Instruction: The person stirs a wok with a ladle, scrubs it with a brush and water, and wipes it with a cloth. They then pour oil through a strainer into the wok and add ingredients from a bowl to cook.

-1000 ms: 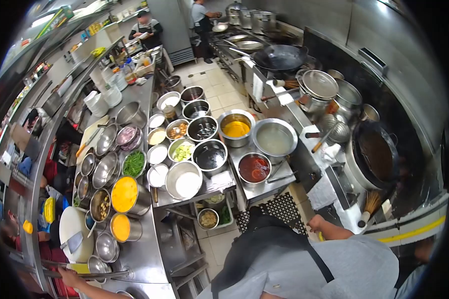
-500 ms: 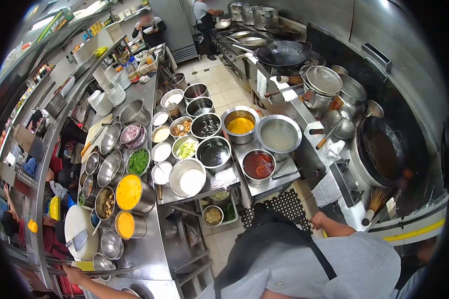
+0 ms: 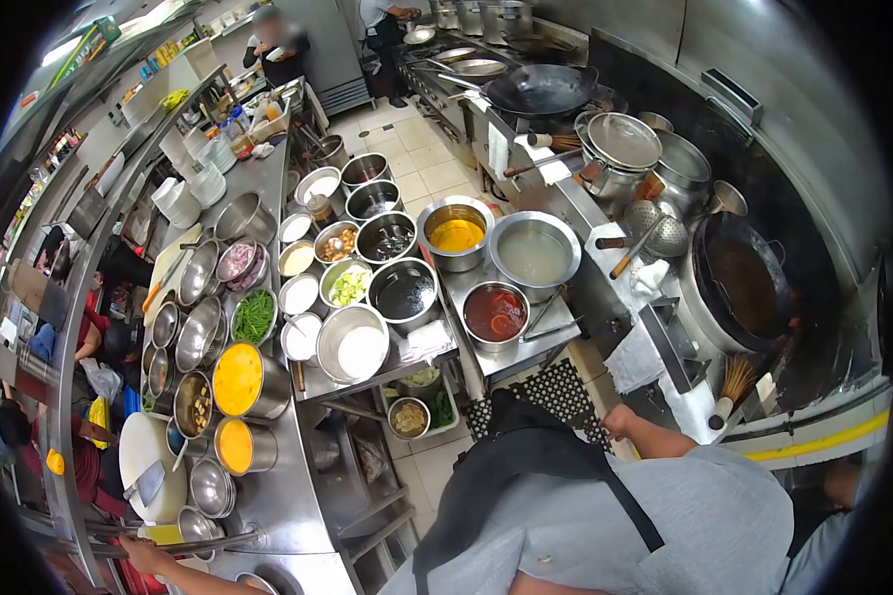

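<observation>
At the lower left, my left hand (image 3: 145, 555) reaches out to a metal rail (image 3: 223, 542) along the shelf edge, its fingers closed over it. Small steel bowls (image 3: 211, 486) and a round white board (image 3: 141, 466) with a cleaver (image 3: 150, 483) on it are close by. My right hand (image 3: 620, 421) hangs in the aisle by the cooking range with fingers curled and nothing visible in it. Nearest to it are a white cloth (image 3: 633, 361) and a bamboo brush (image 3: 734, 389) on the range's edge.
Steel pots of yellow liquid (image 3: 236, 379), green vegetables (image 3: 255, 317) and a pot of red sauce (image 3: 496, 312) stand around me. Woks (image 3: 541, 91) and strainers line the range. A black perforated mat (image 3: 556, 392) lies on the floor. Two people (image 3: 281, 61) work at the far end.
The view has shifted, so the pots and range appear farther left and a little higher. My left hand stays at the rail. My right hand stays low beside the range.
</observation>
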`<state>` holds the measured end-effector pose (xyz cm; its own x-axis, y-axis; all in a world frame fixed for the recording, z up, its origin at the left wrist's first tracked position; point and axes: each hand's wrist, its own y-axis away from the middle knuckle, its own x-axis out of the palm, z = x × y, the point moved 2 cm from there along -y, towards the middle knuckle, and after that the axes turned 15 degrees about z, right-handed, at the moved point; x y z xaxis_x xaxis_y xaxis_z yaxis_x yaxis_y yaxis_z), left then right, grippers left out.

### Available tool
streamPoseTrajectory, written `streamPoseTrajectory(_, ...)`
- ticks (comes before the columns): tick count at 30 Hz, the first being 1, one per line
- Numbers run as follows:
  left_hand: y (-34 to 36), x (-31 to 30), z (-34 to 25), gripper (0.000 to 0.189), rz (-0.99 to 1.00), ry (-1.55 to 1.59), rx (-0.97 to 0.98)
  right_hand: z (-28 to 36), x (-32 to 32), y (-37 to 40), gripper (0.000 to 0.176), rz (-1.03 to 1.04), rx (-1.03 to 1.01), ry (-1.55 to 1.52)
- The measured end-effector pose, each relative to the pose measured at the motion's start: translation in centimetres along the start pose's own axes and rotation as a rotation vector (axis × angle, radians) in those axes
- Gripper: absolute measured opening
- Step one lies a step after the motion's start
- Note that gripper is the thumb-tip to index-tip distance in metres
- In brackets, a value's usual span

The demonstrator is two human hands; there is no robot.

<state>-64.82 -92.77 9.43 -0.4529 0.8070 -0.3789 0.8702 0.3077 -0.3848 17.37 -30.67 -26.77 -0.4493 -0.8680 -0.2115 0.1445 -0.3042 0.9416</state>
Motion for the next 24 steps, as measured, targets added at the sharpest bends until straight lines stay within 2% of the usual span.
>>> streamPoseTrajectory(1,-0.4,-0.1,0.3,0.031,-0.004,-0.128,0.024,-0.4,-0.1,0.0,0.024,-0.003,0.007,-0.003)
streamPoseTrajectory(4,-1.9,-0.3,1.6,0.031,0.022,-0.14,-0.002,-1.7,-0.5,-1.6,0.024,0.0,-0.042,0.106)
streamPoseTrajectory(7,-2.6,-0.3,2.0,0.033,0.057,-0.059,-0.133,-3.6,-1.3,-4.6,0.024,0.075,-0.239,0.414)
streamPoseTrajectory(8,-2.9,-0.5,2.4,0.033,0.065,-0.069,-0.13,-4.1,-1.5,-5.3,0.024,0.09,-0.28,0.479)
streamPoseTrajectory(9,-3.1,-0.7,2.5,0.033,0.065,-0.22,-0.055,-4.7,-1.7,-6.1,0.024,0.103,-0.323,0.542)
streamPoseTrajectory(12,-3.2,-1.2,2.2,0.033,0.078,-0.469,0.027,-3.2,-1.2,-4.1,0.025,0.077,-0.312,0.522)
streamPoseTrajectory(14,-3.8,-1.4,2.8,0.035,0.084,-0.68,0.117,-1.8,-0.7,-1.4,0.025,-0.032,0.02,0.021)
streamPoseTrajectory(17,-4.3,-2.0,2.5,0.036,0.055,-0.856,0.137,-1.2,-0.3,-0.1,0.024,-0.045,0.022,0.044)
streamPoseTrajectory(19,-2.7,-1.6,0.6,0.038,0.058,-0.827,0.138,-1.2,-0.2,-0.2,0.024,-0.009,0.034,0.107)
streamPoseTrajectory(21,-2.5,-1.4,0.4,0.04,0.05,-0.654,0.048,-1.3,0.0,0.0,0.024,-0.01,0.013,0.227)
streamPoseTrajectory(23,-2.5,-1.7,0.0,0.041,0.03,-0.745,0.093,-1.3,0.2,0.1,0.025,-0.014,0.003,0.289)
streamPoseTrajectory(24,-2.5,-1.7,-0.1,0.041,0.044,-0.776,0.083,-1.6,0.4,-0.2,0.027,-0.034,0.022,0.202)
